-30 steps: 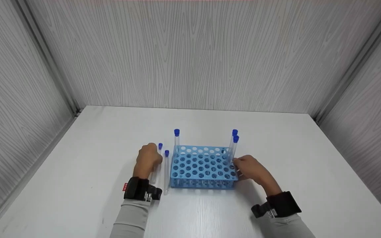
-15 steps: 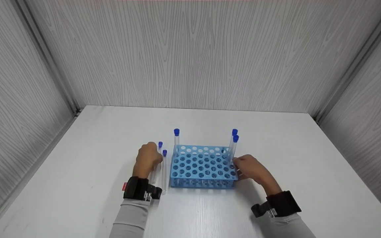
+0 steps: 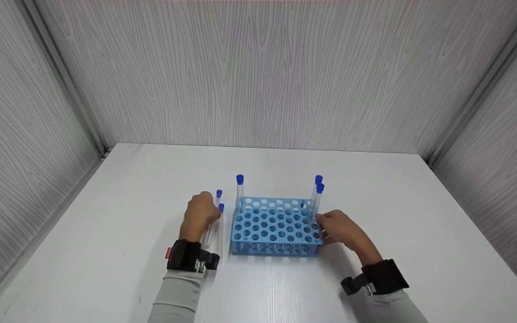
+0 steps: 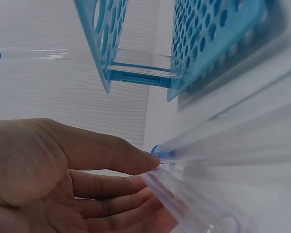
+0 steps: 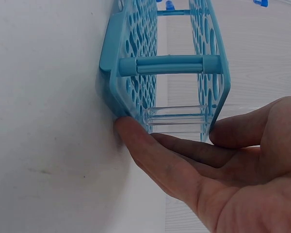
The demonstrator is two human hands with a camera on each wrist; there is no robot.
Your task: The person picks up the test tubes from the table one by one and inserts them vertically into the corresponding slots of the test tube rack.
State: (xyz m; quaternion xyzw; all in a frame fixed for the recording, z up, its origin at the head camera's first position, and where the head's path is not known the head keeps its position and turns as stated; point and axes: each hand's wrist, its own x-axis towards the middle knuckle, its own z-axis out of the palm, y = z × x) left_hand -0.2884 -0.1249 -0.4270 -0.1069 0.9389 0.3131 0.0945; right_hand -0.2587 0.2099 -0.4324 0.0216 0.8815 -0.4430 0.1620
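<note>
Two capped tubes are out of the rack (image 3: 276,242), both on the white table (image 3: 106,224) to its left. Furthest left of the rack is the left hand (image 3: 201,211), a black band (image 3: 186,256) round its wrist. Its thumb and fingers pinch the outer tube (image 3: 209,234) below the cap; whether that tube is fully off the table I cannot tell. Over the last second its blue cap (image 3: 219,193) has edged a little toward the back wall (image 3: 258,80).

Next, between that hand and the rack's left end, is the inner tube (image 3: 221,235). It has shifted left, away from the rack, and its cap now sits beside the fingertips. Whether the fingers or the outer tube touch it is hidden. I take this to mean the left hand is gathering, perhaps drawing in both tubes, and neither is in a hole yet.

One tube (image 3: 240,190) stands upright at the rack's back left corner. At the rack's right end stand two more, a rear tube (image 3: 318,179) and a front tube (image 3: 315,204) just before it. These three, and the rack, have kept their places.

Furthest right, the right hand (image 3: 339,226) grips the rack's right end, thumb against the top plate and fingers at the base, which probably steadies it.
</note>
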